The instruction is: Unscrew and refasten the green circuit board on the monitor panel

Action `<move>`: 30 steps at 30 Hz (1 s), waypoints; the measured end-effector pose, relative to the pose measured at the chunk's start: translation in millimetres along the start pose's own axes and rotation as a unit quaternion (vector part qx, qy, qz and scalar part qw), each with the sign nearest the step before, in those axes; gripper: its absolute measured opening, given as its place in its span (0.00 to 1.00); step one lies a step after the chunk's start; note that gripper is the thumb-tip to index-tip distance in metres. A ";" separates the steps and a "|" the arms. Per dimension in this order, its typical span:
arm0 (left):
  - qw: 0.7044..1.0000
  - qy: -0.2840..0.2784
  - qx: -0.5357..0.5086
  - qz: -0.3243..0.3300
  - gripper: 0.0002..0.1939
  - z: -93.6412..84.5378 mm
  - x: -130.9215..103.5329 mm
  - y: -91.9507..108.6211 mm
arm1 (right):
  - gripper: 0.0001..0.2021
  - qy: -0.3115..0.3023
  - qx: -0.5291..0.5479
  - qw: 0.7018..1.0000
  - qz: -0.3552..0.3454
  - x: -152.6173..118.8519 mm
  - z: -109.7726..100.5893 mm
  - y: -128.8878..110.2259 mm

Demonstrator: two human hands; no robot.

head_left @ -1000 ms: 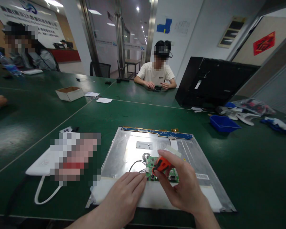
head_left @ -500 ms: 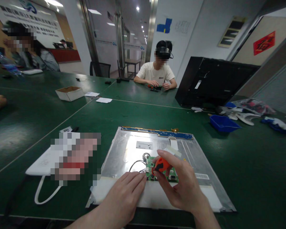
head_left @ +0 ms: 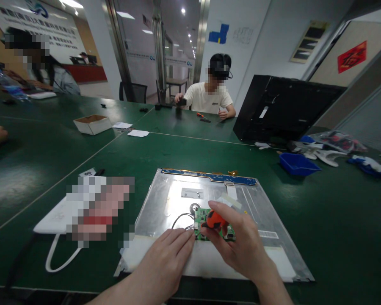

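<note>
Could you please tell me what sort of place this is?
It looks like an office or meeting room used for electronics work, though I cannot be certain: a large green table, glass doors behind it, and a green circuit board on a flat metal panel.

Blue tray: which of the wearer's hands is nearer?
The right hand, left of and below the blue tray in view; the left hand is farther left, by the green board.
</note>
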State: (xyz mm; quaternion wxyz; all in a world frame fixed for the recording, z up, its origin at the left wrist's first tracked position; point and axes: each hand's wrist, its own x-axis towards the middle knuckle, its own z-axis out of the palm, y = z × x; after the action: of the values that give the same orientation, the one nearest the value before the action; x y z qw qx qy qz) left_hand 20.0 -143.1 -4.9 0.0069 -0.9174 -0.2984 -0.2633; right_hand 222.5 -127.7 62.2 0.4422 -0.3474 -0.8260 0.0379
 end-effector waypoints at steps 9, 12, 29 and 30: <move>1.000 -0.013 0.004 0.001 0.26 -0.8 0.0 -0.8 | 0.28 -0.030 0.059 0.997 0.028 -0.9 -1.5 -2.6; 1.000 -0.006 0.008 0.003 0.26 -1.3 0.9 -0.4 | 0.28 -0.027 0.053 0.998 0.033 -1.1 -1.2 -2.0; 1.000 -0.007 0.001 0.002 0.26 0.0 -0.1 -0.8 | 0.29 -0.038 0.026 0.999 0.015 -1.2 -2.1 -2.2; 1.000 -0.006 0.002 0.003 0.26 0.4 -0.5 -0.8 | 0.28 -0.040 0.031 0.999 0.017 -1.8 -2.7 -2.5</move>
State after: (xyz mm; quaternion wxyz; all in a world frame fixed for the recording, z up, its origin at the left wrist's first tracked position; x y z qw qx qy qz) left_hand 19.4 -142.7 -5.5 0.0075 -0.9196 -0.2966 -0.2577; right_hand 223.9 -131.4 63.5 0.4184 -0.3453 -0.8358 0.0850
